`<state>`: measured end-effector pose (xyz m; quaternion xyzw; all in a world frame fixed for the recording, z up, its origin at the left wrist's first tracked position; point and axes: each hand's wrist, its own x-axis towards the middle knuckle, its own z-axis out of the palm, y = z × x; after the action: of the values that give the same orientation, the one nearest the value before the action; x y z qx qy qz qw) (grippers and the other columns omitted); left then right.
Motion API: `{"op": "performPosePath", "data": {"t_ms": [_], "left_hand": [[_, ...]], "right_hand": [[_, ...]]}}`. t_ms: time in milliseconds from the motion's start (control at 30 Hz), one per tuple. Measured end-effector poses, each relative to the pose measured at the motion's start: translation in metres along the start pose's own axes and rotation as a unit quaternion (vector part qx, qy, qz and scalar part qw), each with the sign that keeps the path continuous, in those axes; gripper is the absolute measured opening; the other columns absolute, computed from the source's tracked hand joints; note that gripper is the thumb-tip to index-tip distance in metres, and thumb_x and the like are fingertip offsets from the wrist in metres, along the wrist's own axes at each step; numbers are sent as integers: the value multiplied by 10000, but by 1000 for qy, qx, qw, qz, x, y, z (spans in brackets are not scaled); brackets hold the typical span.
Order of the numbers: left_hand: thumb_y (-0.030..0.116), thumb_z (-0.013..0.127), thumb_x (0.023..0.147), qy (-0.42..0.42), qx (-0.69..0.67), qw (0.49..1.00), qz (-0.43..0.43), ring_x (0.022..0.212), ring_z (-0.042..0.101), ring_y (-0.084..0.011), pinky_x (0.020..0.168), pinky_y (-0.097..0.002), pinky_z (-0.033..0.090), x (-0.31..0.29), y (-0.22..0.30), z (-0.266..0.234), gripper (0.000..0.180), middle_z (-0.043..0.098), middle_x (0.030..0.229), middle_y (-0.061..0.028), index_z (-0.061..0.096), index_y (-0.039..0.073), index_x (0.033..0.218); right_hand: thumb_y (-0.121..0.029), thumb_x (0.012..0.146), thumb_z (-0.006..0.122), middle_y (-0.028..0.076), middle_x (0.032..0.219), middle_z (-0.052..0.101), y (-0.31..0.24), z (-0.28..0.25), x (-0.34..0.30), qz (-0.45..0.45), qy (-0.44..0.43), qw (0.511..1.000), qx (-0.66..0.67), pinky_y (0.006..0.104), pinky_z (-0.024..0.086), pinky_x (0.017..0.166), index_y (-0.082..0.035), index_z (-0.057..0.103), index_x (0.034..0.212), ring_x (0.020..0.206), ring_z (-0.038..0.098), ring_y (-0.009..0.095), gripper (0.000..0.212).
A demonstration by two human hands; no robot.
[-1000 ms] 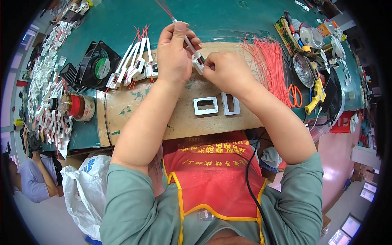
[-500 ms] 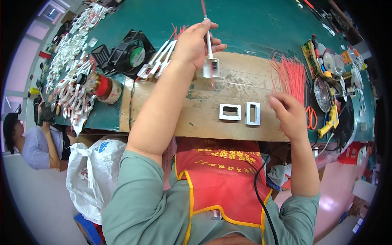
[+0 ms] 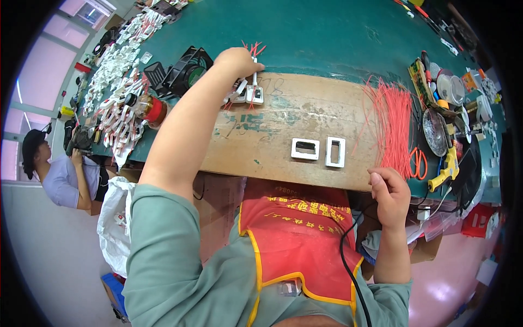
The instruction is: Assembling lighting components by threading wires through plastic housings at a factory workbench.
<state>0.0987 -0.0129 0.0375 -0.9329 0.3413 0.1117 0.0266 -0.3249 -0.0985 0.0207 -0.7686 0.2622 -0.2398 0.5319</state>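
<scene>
My left hand [image 3: 237, 63] reaches to the far edge of the cardboard, its fingers closed around the stem of a white plastic part [image 3: 254, 95] with a square head and red wire at both ends. Some fingers are hidden behind the hand. Close beside lie similar white stemmed parts [image 3: 237, 96], mostly covered by my hand and forearm. Above the near table edge, my right hand [image 3: 391, 197] is loosely curled, thumb against the fingers, with nothing visible in it. Two white rectangular frames [image 3: 305, 149] [image 3: 335, 152] lie on the cardboard left of it.
A bundle of red wires [image 3: 393, 128] lies right of the cardboard [image 3: 283, 117], beside red-handled scissors [image 3: 418, 163] and a yellow glue gun [image 3: 445, 170]. A black fan [image 3: 190, 68], a jar [image 3: 151, 109] and piled white parts [image 3: 111, 73] occupy the left. Another person [image 3: 65, 174] sits far left.
My left hand has carried the white stemmed part left, setting it beside the similar parts. My right hand has dropped lower, toward the near table edge. The view has shifted slightly.
</scene>
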Motion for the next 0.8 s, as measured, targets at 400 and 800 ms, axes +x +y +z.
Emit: {"op": "performPosePath", "data": {"t_ms": [400, 800], "left_hand": [[257, 641, 760, -35, -11, 996, -84, 1134, 562, -313, 911, -406, 478, -1, 26, 20, 460, 568, 1238, -163, 613, 41, 1166], [175, 740, 716, -22, -8, 994, -109, 1183, 502, -363, 901, -524, 455, -34, 32, 12, 653, 481, 1298, -169, 457, 12, 1282]], "right_hand": [[-96, 903, 575, 10, 760, 539, 16, -10, -18, 0, 16, 998, 56, 181, 323, 499, 17, 633, 976, 566, 443, 45, 146], [-99, 897, 583, 17, 739, 521, 11, 4, -19, -23, 1, 998, 57, 185, 314, 502, 25, 618, 945, 563, 434, 46, 137]]}}
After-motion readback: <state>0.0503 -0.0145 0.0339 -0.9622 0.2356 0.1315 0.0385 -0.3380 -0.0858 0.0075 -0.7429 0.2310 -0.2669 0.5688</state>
